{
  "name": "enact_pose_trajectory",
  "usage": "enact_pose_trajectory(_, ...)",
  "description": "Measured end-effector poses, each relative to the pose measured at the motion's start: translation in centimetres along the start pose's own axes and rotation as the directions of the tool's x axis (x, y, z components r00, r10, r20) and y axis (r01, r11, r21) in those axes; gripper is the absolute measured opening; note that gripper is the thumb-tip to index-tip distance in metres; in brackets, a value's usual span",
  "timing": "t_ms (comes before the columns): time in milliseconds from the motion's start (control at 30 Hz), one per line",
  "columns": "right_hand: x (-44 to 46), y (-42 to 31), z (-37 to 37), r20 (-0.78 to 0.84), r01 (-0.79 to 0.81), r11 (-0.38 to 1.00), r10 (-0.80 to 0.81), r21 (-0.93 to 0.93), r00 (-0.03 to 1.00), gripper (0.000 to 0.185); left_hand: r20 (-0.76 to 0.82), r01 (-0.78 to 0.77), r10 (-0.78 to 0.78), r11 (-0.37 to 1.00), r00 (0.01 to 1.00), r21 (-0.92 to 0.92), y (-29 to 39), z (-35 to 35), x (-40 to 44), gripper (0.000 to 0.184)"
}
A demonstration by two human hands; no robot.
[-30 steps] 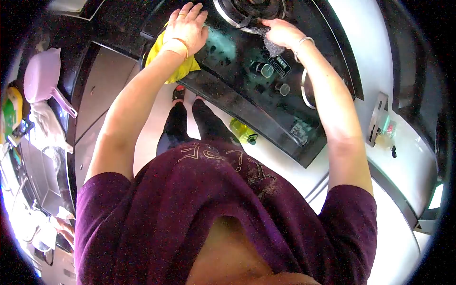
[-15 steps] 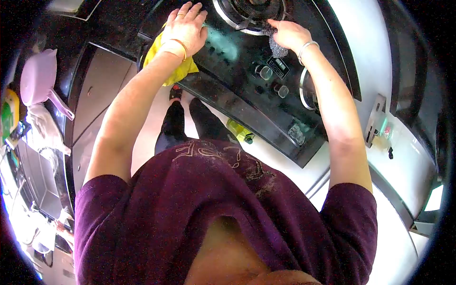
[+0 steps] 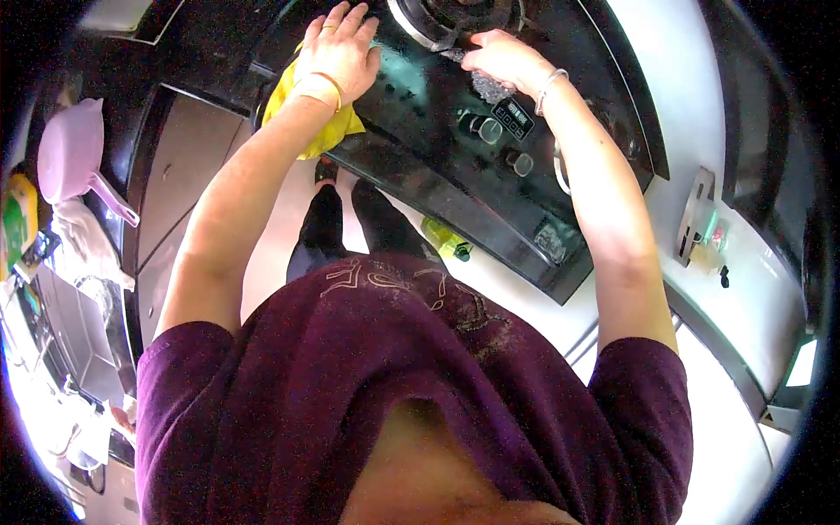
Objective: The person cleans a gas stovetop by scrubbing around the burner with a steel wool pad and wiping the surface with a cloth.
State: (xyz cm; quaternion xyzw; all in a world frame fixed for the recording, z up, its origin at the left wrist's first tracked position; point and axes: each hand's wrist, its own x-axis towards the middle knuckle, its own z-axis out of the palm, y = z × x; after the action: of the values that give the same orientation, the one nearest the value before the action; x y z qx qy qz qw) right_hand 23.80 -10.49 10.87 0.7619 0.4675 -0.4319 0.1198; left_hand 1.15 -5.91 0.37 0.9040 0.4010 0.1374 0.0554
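My left hand lies flat with its fingers stretched out at the left end of the black glass gas stove. A yellow cloth is bunched under its palm and wrist and hangs over the stove's front edge. My right hand is closed on a grey, shiny steel wool scrubber, pressed on the glass just in front of the round burner. Part of the scrubber is hidden under the fingers. Behind the scrubber are two control knobs and a small display panel.
A pink pan lies at the left beside a whitish cloth near the sink. A yellow-green bottle stands on the floor by the stove's front. At the right, a white wall unit holds small items.
My right hand has slid left with the steel wool scrubber along the front of the burner. My left hand and the yellow cloth have stayed almost still.
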Motion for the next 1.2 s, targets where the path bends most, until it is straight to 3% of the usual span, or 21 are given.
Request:
enact_pose_trajectory(67, 0.7, 1.0, 0.4, -0.031, 0.141, 0.986, -0.144, -0.088, 0.989, 0.061, -0.002, -0.002, 0.002, 1.0, 1.0, 0.003, 0.1, 0.0, -0.1, 0.045)
enact_pose_trajectory(100, 1.4, 2.2, 0.5, -0.122, 0.172, 0.93, -0.221, -0.324, 0.968, 0.061, -0.001, -0.007, 0.007, 1.0, 1.0, 0.011, 0.0, 0.0, -0.1, 0.045)
enact_pose_trajectory(200, 1.6, 4.8, -0.1, -0.306, 0.118, 0.831, -0.326, -0.543, 0.894, 0.057, -0.002, -0.015, 0.015, 1.0, 1.0, 0.014, -0.1, -0.1, -0.2, 0.044)
enact_pose_trajectory(267, 1.8, 4.6, -1.2, -0.296, 0.086, 0.869, -0.258, -0.488, 0.92, 0.055, -0.009, -0.009, 0.009, 1.0, 1.0, 0.005, -0.1, 0.0, -0.1, 0.044)
enact_pose_trajectory(333, 1.5, 2.4, -1.0, -0.107, 0.058, 0.858, -0.13, -0.511, 0.986, 0.054, 0.0, -0.008, 0.008, 1.0, 1.0, 0.016, 0.1, -0.2, -0.1, 0.044)
enact_pose_trajectory(367, 1.2, 1.1, -0.8, -0.03, 0.04, 0.9, -0.059, -0.434, 0.998, 0.054, -0.004, -0.005, 0.005, 1.0, 1.0, 0.019, 0.1, -0.3, -0.2, 0.044)
enact_pose_trajectory(400, 1.0, 1.0, 0.1, -0.083, 0.103, 0.903, -0.151, -0.417, 0.985, 0.055, 0.0, -0.003, 0.003, 1.0, 1.0, 0.017, -0.1, -0.2, 0.0, 0.044)
enact_pose_trajectory(467, 1.2, 2.4, 1.0, -0.203, 0.163, 0.958, -0.213, -0.234, 0.956, 0.042, 0.016, -0.01, 0.01, 1.0, 1.0, 0.005, 0.2, -0.1, -0.3, 0.044)
enact_pose_trajectory(500, 1.3, 2.8, 0.4, -0.207, 0.164, 0.959, -0.214, -0.233, 0.955, 0.042, 0.013, -0.01, 0.01, 1.0, 1.0, 0.002, 0.2, -0.1, -0.2, 0.044)
enact_pose_trajectory(567, 1.5, 3.7, -0.9, -0.166, 0.11, 0.868, -0.214, -0.484, 0.963, 0.046, 0.017, -0.013, 0.013, 1.0, 1.0, 0.003, 0.1, -0.1, -0.2, 0.043)
enact_pose_trajectory(600, 2.2, 4.8, -1.4, -0.245, 0.02, 0.859, -0.168, -0.511, 0.955, 0.042, 0.002, -0.015, 0.015, 1.0, 1.0, 0.008, 0.1, -0.1, -0.3, 0.043)
enact_pose_trajectory(767, 2.8, 3.6, -1.9, -0.125, -0.002, 0.87, -0.068, -0.493, 0.99, 0.03, -0.013, -0.027, 0.027, 1.0, 1.0, 0.009, 0.0, 0.1, -0.3, 0.043)
enact_pose_trajectory(800, 3.1, 4.7, -1.4, -0.13, 0.054, 0.886, -0.127, -0.46, 0.983, 0.036, -0.013, -0.008, 0.008, 1.0, 1.0, -0.002, 0.0, 0.1, -0.1, 0.043)
enact_pose_trajectory(867, 1.8, 4.8, 0.8, -0.38, 0.074, 0.89, -0.266, -0.449, 0.886, 0.041, 0.0, 0.015, -0.015, 1.0, 1.0, -0.019, 0.0, 0.2, -0.3, 0.043)
enact_pose_trajectory(933, 1.3, 2.5, 0.8, -0.232, 0.034, 0.883, -0.161, -0.469, 0.959, 0.046, -0.003, -0.011, 0.011, 1.0, 1.0, 0.013, 0.0, 0.1, -0.1, 0.044)
enact_pose_trajectory(1033, 1.4, 1.5, 0.8, -0.165, 0.081, 0.929, -0.149, -0.361, 0.975, 0.045, 0.01, 0.001, -0.001, 0.999, 1.0, 0.036, 0.2, -0.2, 0.0, 0.046)
enact_pose_trajectory(1100, 0.7, 1.1, 0.3, -0.006, 0.116, 0.989, -0.117, -0.091, 0.993, 0.065, 0.011, -0.009, 0.009, 1.0, 1.0, 0.03, 0.2, -0.2, 0.0, 0.046)
enact_pose_trajectory(1200, 0.1, 1.6, -1.1, 0.051, 0.128, 0.984, -0.123, -0.123, 0.991, 0.067, 0.007, -0.022, 0.022, 0.999, 1.0, 0.039, 0.0, -0.1, 0.1, 0.047)
